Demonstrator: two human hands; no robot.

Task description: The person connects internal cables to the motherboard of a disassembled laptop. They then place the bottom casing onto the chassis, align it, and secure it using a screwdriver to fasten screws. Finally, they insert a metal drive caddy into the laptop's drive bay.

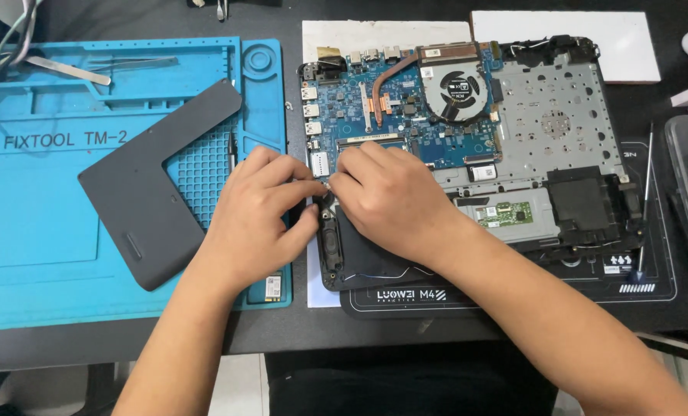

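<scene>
Opened laptop chassis (560, 123): black shell, bottom cover off, lying on a black work mat (652, 289) at centre right, blue motherboard (375, 115) bare.
Already off: dark grey L-shaped plastic access panel (147, 185), set aside on the blue silicone repair mat (36, 231).
Still mounted: round black cooling fan (458, 91), copper heat pipe (386, 77), small green circuit board (506, 214).
Left hand (255, 223): fingertips pinched together at the chassis's left edge, beside the narrow black speaker (329, 239); what sits in the pinch too small to tell.
Right hand (390, 200): curled, fingertips meeting the left's at that same spot.
Nearby: thin screwdriver (644, 208) on the right.
Progress: apparently mid-disassembly.
</scene>
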